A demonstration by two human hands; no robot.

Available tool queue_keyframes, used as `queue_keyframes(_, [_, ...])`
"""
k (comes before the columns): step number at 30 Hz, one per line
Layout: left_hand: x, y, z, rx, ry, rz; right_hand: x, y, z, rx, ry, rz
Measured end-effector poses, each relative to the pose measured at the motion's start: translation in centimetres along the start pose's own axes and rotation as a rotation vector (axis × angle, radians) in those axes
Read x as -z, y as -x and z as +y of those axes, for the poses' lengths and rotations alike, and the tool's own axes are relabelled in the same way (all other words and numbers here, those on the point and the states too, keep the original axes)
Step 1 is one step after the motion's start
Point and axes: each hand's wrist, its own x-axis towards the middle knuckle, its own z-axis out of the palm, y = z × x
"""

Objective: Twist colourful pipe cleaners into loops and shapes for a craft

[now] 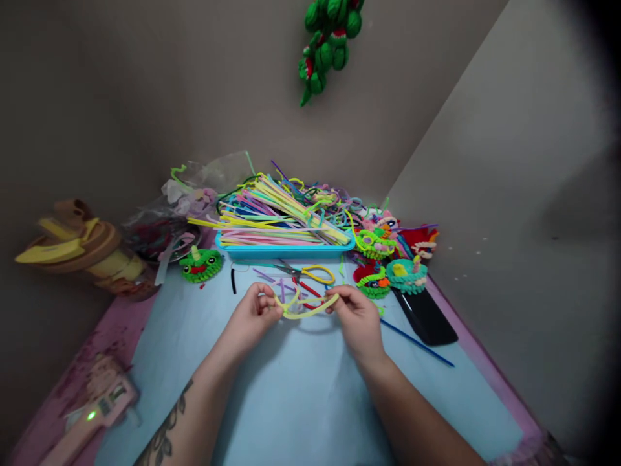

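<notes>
A pale yellow pipe cleaner (305, 310) hangs in a shallow curve between my two hands, just above the light blue table mat (301, 395). My left hand (255, 314) pinches its left end with closed fingers. My right hand (356, 314) pinches the right end. Scissors with yellow and red handles (310, 278) lie on the mat just beyond my hands. Behind them stands a blue tray (281, 249) heaped with several coloured pipe cleaners.
A green fuzzy figure (200, 264) sits at the left of the tray and several finished fuzzy pieces (392, 272) at the right. A black phone (425, 316) and a blue stick (417, 343) lie at right. A pink glue gun (92, 414) rests front left. Walls close in behind and right.
</notes>
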Motion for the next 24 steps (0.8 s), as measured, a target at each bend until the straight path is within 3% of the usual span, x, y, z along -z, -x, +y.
queue_keyframes(5, [0.1, 0.5, 0.5, 0.067, 0.021, -0.131, -0.2, -0.4, 0.9, -0.19, -0.212, -0.022])
queue_keyframes(9, [-0.3, 0.7, 0.8, 0.07, 0.098, -0.185, -0.8, -0.2, 1.0, -0.311, -0.202, -0.081])
queue_keyframes(11, [-0.6, 0.8, 0.9, 0.049, 0.144, -0.177, -1.1, 0.1, 0.8, -0.253, -0.083, -0.135])
queue_keyframes(15, [-1.0, 0.7, 0.9, 0.03, 0.247, -0.151, -1.3, 0.6, 0.4, 0.059, 0.26, -0.167])
queue_keyframes(18, [-0.9, 0.3, 0.5, 0.038, 0.342, -0.09, -1.1, 0.7, 0.4, 0.193, 0.379, -0.169])
queue_keyframes(21, [-0.7, -0.1, -0.2, 0.079, 0.466, -0.009, -1.2, 1.0, 0.6, 0.226, 0.381, -0.186])
queue_keyframes(24, [-0.7, -0.4, -0.8, 0.11, 0.59, 0.031, -1.6, 1.3, 0.9, 0.149, 0.343, -0.237])
